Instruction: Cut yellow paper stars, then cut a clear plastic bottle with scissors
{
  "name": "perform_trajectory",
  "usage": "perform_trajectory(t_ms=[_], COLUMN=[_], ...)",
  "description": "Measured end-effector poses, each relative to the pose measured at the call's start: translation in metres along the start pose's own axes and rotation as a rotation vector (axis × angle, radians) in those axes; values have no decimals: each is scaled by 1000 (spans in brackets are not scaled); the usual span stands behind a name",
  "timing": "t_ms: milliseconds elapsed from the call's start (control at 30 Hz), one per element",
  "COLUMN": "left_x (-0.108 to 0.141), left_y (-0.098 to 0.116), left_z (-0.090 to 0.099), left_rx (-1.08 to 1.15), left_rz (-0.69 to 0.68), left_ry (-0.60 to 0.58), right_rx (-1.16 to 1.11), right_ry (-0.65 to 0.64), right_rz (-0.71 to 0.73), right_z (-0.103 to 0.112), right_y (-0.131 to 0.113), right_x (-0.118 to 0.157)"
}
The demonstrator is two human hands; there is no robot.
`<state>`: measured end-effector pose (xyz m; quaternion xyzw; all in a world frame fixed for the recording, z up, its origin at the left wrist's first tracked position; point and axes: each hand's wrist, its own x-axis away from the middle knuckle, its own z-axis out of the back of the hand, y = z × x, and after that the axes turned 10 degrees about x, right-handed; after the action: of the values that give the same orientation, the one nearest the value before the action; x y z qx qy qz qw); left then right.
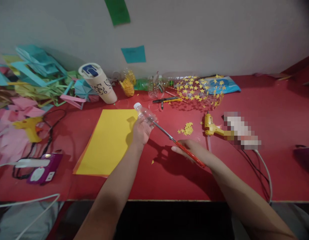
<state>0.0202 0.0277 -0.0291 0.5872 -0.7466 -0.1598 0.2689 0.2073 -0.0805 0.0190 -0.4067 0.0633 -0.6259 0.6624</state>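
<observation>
Clear plastic with a white cap, the top part of a bottle (145, 115), is held in my left hand (142, 130), over the right edge of a stack of yellow paper (109, 140). My right hand (191, 150) grips long scissors (186, 153) by their red handles. Their metal blades point up and left, and the tips meet the clear plastic beside my left fingers. Whether the blades are parted at the tips is too small to tell. A small pile of yellow stars (188, 128) lies right of the blades.
On the red table (169, 186) stand a white tumbler (100, 83), a yellow glue gun (209, 125), another glue gun (31, 128) and a purple power strip (45, 168). Folded colored paper (39, 73) fills the left. A cutter (171, 99) and a star-covered clear bottle (194, 88) lie behind.
</observation>
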Motion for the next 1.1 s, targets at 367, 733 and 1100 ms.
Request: perform_trajectory(t_ms=[367, 733, 1100], left_x=[1, 5, 6], left_y=[1, -2, -8], left_z=[-3, -9, -10], left_rx=[20, 5, -40], left_rz=[-14, 14, 35], left_ry=[49, 39, 43], right_rx=[-159, -315, -374], right_ry=[-108, -126, -111], right_rz=[11, 2, -25], right_z=[-9, -13, -18], right_y=[5, -1, -4], right_x=[-2, -2, -6])
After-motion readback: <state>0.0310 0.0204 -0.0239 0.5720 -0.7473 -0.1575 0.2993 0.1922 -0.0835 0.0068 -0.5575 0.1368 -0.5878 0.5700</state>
